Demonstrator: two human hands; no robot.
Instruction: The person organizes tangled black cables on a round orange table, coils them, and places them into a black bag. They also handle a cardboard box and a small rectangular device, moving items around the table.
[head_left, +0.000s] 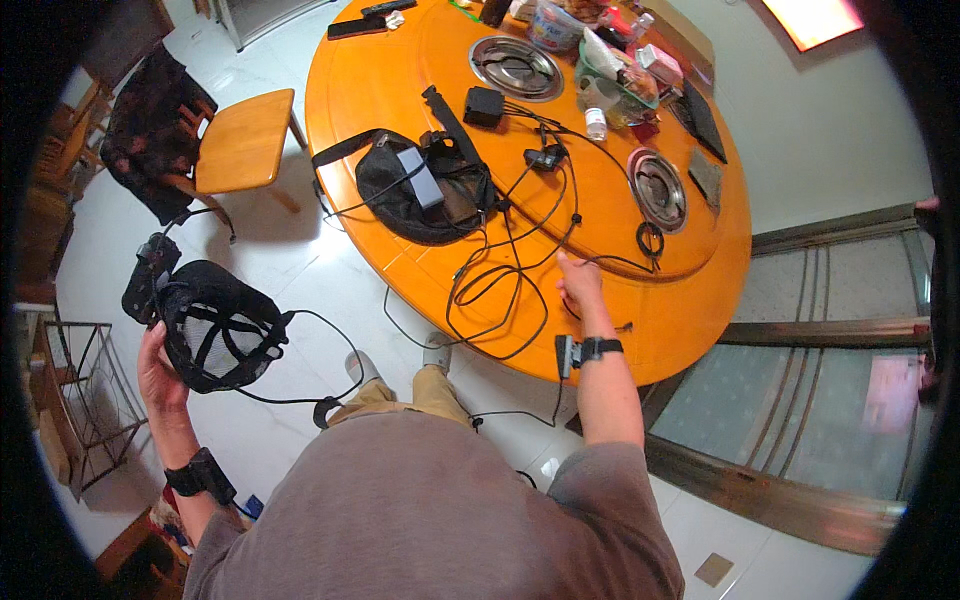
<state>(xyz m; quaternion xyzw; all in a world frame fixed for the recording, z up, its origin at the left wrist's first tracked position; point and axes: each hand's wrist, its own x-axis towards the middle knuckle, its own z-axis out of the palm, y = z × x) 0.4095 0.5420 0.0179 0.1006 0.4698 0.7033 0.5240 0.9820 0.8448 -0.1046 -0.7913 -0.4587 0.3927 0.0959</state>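
A black mesh-lined cap (221, 330), with a black device and cable fixed to it, is held off the floor by my left hand (161, 367). My right hand (579, 281) is over the near edge of the round wooden table (660, 322), its fingers around a thin black cable (568, 307). More black cable (491, 289) lies looped just left of that hand. A black waist bag (397, 195) with a pale power bank (420, 178) on it lies at the table's left. Both wrists wear strapped black devices.
A wooden chair (244, 142) with a dark garment stands left of the table. On the tabletop are a black adapter (484, 106), a small bottle (595, 124), a green basket (600, 94) and round metal lids (516, 69). A metal rack (86, 382) stands at the far left.
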